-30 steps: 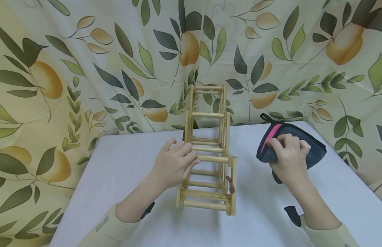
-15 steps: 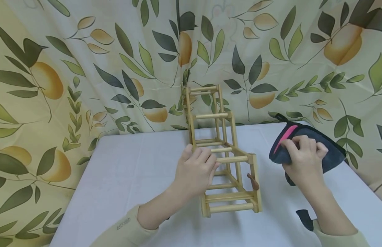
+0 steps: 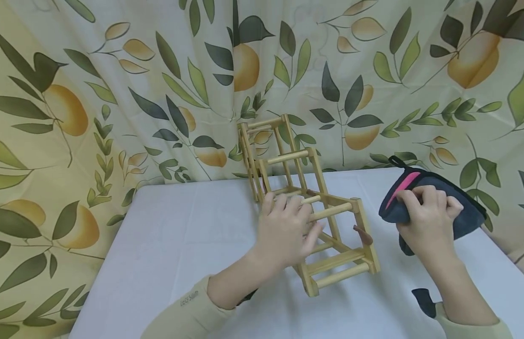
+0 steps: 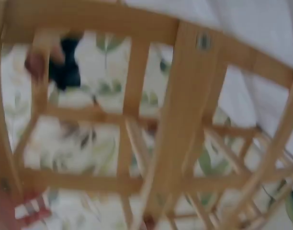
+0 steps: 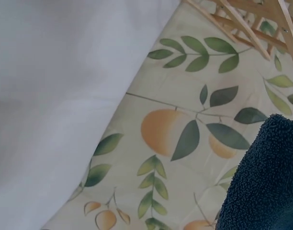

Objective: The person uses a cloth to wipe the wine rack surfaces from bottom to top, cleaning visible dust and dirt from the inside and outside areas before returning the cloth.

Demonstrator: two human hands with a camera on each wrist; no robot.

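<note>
Wooden rack (image 3: 331, 211) mid-frame just swung askew, so being turned: left hand (image 3: 285, 230) grips it, fingers curled; right hand (image 3: 431, 226) pinches cloth (image 3: 467, 222).

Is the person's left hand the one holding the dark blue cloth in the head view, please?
No, the left hand grips the wooden rack, while the right hand holds the dark blue cloth.
</note>
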